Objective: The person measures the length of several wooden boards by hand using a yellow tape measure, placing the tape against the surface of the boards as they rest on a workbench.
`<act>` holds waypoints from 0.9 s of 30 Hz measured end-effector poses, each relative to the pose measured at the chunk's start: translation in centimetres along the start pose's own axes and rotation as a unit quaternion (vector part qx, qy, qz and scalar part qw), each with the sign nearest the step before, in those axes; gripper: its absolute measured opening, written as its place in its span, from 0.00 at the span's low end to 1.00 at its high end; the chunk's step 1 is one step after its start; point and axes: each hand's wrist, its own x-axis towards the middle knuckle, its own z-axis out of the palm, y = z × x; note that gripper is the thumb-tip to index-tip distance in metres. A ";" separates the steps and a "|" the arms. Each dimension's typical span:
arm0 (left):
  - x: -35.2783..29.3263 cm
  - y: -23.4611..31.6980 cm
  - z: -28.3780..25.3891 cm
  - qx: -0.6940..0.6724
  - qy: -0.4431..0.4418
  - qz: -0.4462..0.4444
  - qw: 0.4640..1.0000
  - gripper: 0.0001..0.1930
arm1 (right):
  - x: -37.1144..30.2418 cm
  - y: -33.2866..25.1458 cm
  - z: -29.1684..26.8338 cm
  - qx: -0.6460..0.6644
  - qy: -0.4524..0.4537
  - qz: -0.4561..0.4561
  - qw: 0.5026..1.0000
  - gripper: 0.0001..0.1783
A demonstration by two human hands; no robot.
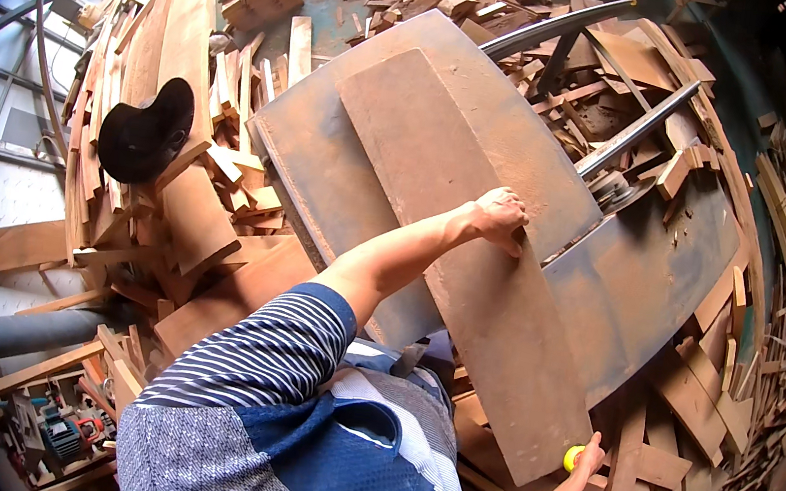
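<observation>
A long brown wooden board (478,282) overhangs the near edge of a rust-stained grey metal table (296,148). The left hand (501,218) curls on it, grip unclear; the right hand (590,455) grasps a part-hidden round yellow object (572,457).

Woodworking wkshp: stacked planks (180,29), piled offcuts (454,5), metal machine table (300,124) w/ 2 rails (638,125).

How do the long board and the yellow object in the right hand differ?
Colour: the long board is dull brown, the yellow object bright.
Size: the long board is large, the yellow object small.
Contact: the left hand touches the long board, the right hand holds the yellow object.
Shared: each has a hand on it.
</observation>
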 end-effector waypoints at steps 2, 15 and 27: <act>-1.4 -0.7 0.1 -0.012 0.030 0.011 0.999 0.32 | -1.4 -0.8 0.0 -0.005 0.001 -0.023 1.000 0.43; -13.4 -3.5 1.0 -0.004 0.219 -0.017 0.975 0.30 | -7.8 -3.0 2.7 -0.008 0.055 -0.085 0.995 0.43; -27.4 -15.6 1.6 0.000 0.259 -0.340 0.904 0.34 | -7.7 5.0 3.4 -0.077 0.022 -0.076 0.994 0.34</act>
